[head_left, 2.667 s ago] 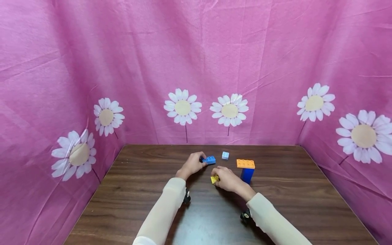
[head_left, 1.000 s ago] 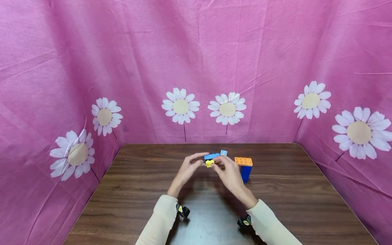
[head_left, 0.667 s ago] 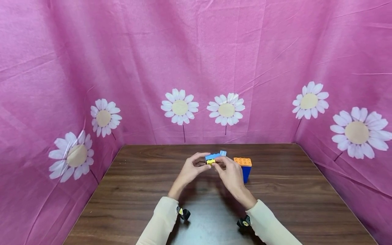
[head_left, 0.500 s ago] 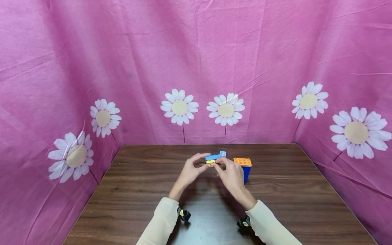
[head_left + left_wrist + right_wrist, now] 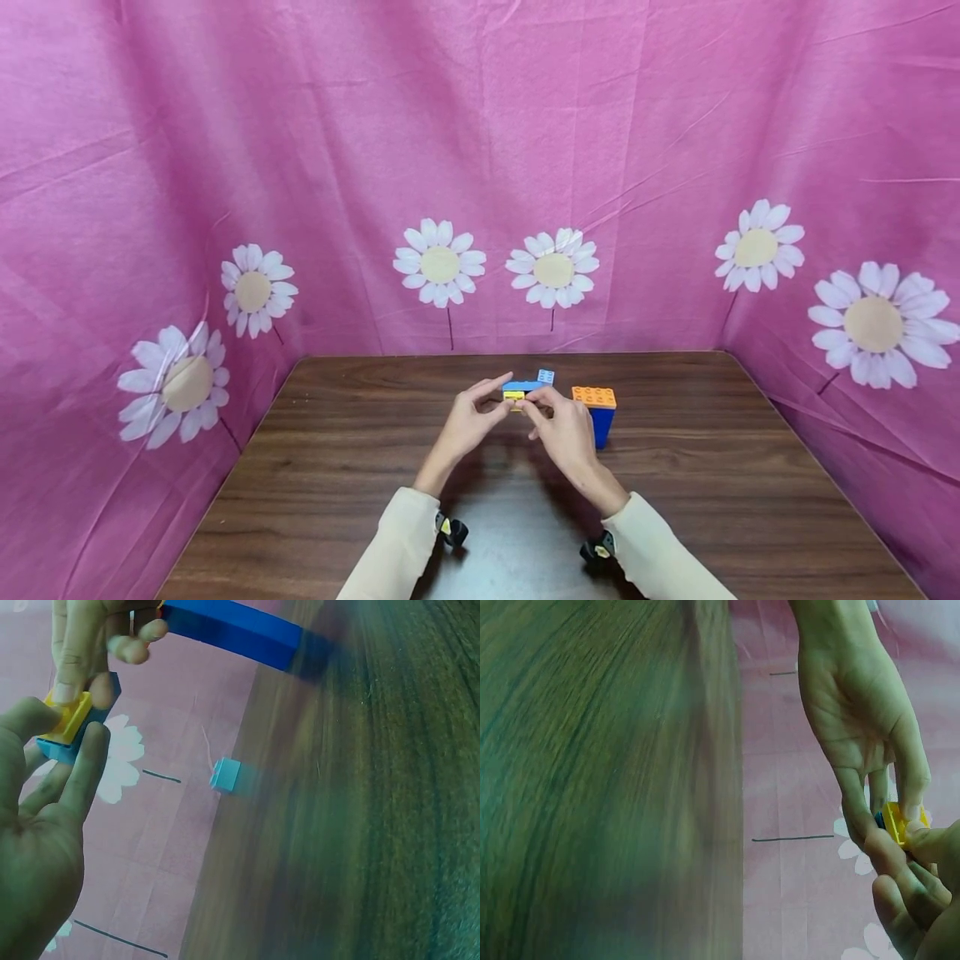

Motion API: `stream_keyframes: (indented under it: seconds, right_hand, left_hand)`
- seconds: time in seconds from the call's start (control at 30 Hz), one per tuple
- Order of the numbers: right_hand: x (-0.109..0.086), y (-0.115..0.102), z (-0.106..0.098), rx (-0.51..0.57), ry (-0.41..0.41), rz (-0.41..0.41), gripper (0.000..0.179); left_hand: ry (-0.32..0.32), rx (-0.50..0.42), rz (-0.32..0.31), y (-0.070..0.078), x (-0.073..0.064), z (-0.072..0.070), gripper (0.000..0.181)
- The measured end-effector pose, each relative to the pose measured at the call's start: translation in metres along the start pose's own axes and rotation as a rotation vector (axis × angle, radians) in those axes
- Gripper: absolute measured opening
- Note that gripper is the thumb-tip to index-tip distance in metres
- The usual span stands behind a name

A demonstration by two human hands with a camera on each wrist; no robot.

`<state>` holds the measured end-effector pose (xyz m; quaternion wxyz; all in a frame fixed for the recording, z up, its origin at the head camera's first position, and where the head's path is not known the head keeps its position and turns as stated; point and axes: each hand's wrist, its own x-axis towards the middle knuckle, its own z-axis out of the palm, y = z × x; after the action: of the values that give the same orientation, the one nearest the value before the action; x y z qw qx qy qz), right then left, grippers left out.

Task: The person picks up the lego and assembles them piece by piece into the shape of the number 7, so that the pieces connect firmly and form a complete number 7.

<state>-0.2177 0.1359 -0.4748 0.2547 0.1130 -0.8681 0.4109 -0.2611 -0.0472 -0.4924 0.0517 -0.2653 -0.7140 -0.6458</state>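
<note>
Both hands meet above the back half of the table, around two toy bricks. My left hand point(image 5: 463, 423) grips a blue toy brick point(image 5: 521, 386); in the left wrist view its fingers lie along the blue side while its thumb presses the yellow toy brick point(image 5: 73, 718). My right hand point(image 5: 566, 433) pinches that yellow brick, its thumb on the yellow face in the right wrist view. Yellow lies flat against one end of the blue brick, on the side towards me. Fingers cover parts of both bricks.
Just right of the right hand stands an upright dark blue block point(image 5: 603, 427) topped by an orange toy brick point(image 5: 594, 397). A small light blue brick point(image 5: 546, 377) sits behind the hands. Pink flowered cloth point(image 5: 480, 150) hangs beyond the wooden table point(image 5: 337, 467).
Earlier the hands were apart, blue brick in the left and yellow in the right, low at the table. They have come together, and yellow has turned and moved against the blue brick.
</note>
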Motion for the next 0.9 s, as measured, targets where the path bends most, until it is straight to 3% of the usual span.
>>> stream_keyframes:
  seconds: [0.17, 0.4, 0.47, 0.57, 0.67, 0.77, 0.9]
  right_hand:
    - [0.001, -0.003, 0.000, 0.092, -0.020, 0.019, 0.010]
    - [0.003, -0.004, -0.007, 0.134, -0.113, 0.032, 0.008]
    - [0.002, -0.005, -0.010, 0.128, -0.088, 0.016, 0.008]
    - [0.002, -0.009, -0.014, 0.116, 0.026, -0.044, 0.012]
    - [0.003, -0.012, -0.019, 0.128, 0.100, -0.094, 0.027]
    - [0.004, -0.014, -0.021, 0.148, 0.029, -0.100, 0.050]
    - [0.005, -0.014, -0.023, 0.159, -0.132, -0.020, 0.067]
  left_hand:
    - [0.006, -0.005, 0.045, 0.001, 0.001, 0.001, 0.048]
    - [0.047, 0.010, 0.041, 0.005, -0.001, -0.002, 0.045]
    - [0.061, 0.010, 0.046, 0.007, -0.002, -0.003, 0.045]
    - [0.070, 0.011, 0.061, 0.011, -0.003, -0.005, 0.045]
    - [0.068, 0.013, 0.070, 0.017, -0.005, -0.007, 0.044]
    - [0.059, 0.023, 0.065, 0.022, -0.008, -0.008, 0.044]
    - [0.050, -0.024, 0.033, 0.026, -0.012, -0.008, 0.044]
